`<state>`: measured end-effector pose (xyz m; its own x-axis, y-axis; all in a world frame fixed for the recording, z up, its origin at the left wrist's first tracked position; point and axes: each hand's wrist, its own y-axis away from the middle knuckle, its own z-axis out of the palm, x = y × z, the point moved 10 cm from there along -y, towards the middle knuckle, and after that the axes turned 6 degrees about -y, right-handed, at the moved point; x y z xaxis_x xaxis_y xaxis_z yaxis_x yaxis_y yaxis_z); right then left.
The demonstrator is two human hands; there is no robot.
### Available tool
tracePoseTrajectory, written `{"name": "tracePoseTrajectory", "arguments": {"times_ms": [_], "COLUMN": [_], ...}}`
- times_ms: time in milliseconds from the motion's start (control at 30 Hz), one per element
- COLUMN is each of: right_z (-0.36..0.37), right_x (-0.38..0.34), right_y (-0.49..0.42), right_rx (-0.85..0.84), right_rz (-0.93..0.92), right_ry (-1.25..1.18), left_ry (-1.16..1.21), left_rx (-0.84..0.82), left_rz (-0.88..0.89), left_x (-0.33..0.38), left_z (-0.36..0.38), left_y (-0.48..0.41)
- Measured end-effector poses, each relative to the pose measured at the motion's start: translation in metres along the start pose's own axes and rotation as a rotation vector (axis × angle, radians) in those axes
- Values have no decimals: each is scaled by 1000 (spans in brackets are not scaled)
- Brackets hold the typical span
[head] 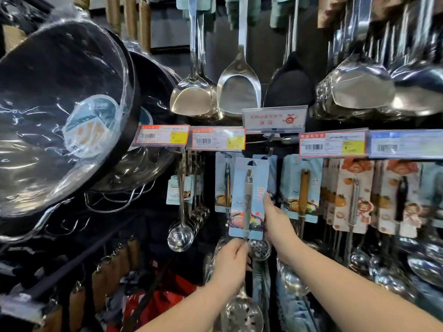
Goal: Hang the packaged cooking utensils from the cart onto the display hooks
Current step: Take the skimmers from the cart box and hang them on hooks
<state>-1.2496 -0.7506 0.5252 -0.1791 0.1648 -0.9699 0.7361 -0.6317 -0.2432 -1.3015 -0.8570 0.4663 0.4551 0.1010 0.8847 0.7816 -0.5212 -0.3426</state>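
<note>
A packaged slotted spoon on a light-blue card (pixel 249 200) is held up in front of the display. Its top hole is just below a display hook (pixel 270 152). My left hand (pixel 231 262) grips the metal handle just under the card's bottom edge. My right hand (pixel 275 219) holds the card's right edge, fingers behind it. The spoon's perforated bowl (pixel 259 250) shows between my hands. More blue-carded utensils (pixel 300 192) hang on the neighbouring hooks.
Plastic-wrapped black pans (pixel 60 111) jut out at the left. Steel spatulas (pixel 239 87) hang above a row of price tags (pixel 218 138). Ladles (pixel 181 233) hang at lower left, orange-carded utensils (pixel 354 197) at right. A second slotted spoon (pixel 244 312) hangs below my left hand.
</note>
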Motion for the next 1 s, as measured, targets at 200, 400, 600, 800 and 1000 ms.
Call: {"name": "tracePoseTrajectory", "arguments": {"times_ms": [200, 400, 600, 800, 1000], "right_z": [-15, -26, -31, -35, -37], "right_x": [-28, -49, -51, -40, -27], "right_y": [37, 47, 36, 22, -2], "right_rx": [15, 112, 168, 168, 129], "right_rz": [-178, -214, -203, -187, -193], "right_ry": [-11, 10, 9, -10, 53], "left_ry": [-10, 103, 96, 33, 45], "left_rx": [-11, -46, -103, -111, -102], "left_rz": [132, 157, 111, 92, 24], "left_x": [21, 41, 46, 36, 23], "left_z": [14, 17, 21, 28, 39], "left_y": [22, 27, 18, 7, -7]}}
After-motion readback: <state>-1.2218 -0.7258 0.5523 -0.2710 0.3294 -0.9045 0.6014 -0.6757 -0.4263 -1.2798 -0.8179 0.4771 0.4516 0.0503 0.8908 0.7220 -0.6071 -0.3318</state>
